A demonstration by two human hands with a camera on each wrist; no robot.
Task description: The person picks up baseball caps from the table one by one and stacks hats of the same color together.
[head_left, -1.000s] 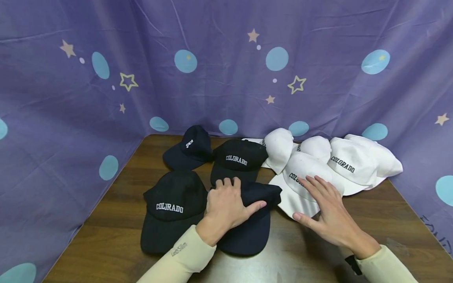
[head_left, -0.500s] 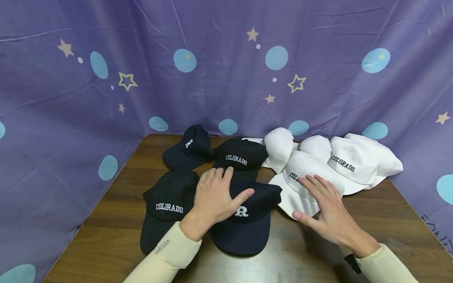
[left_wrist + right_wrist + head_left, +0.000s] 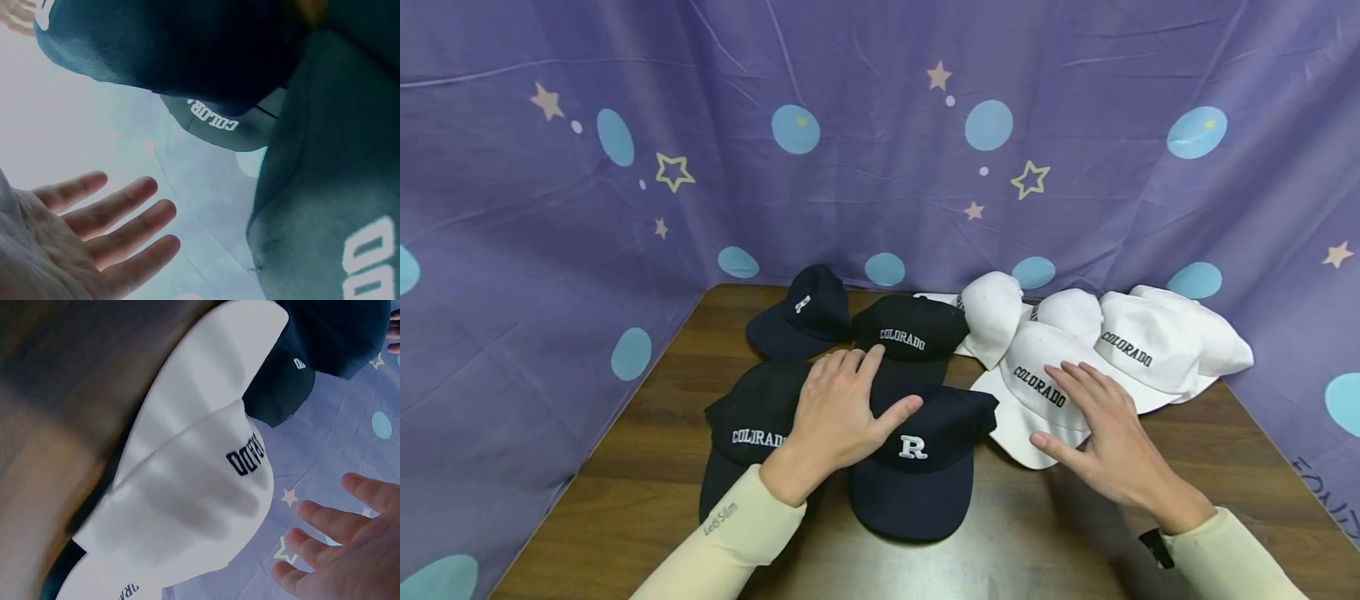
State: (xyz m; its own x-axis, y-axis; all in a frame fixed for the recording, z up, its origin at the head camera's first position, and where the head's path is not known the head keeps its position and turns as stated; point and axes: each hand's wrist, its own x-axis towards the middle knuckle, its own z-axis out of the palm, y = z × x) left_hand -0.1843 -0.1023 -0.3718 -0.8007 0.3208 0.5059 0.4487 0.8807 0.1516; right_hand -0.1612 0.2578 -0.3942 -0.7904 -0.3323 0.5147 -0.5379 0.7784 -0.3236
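My left hand [image 3: 838,408] hovers with fingers spread between a black COLORADO cap [image 3: 752,425] and a navy cap [image 3: 913,492] with a white R. It holds nothing; in the left wrist view its palm [image 3: 56,250] shows bare, apart from the caps. Over on the right, my right hand [image 3: 1108,437] is held with straight fingers above the front white COLORADO cap [image 3: 1037,375]. The right wrist view shows a gap between those fingers and the white cap [image 3: 187,500]. Part of the left black cap is hidden behind my left hand and sleeve.
Behind these lie another black COLORADO cap [image 3: 910,329] and a small navy cap [image 3: 805,312]. Several more white caps [image 3: 1150,342] sit bunched at the back right. The wooden table [image 3: 625,467] ends at a purple curtain [image 3: 880,208] at its back and sides.
My left hand has drawn back left from the front navy cap, so its R now shows and the black cap is more covered. My right hand has shifted slightly right, uncovering the white cap's lettering.
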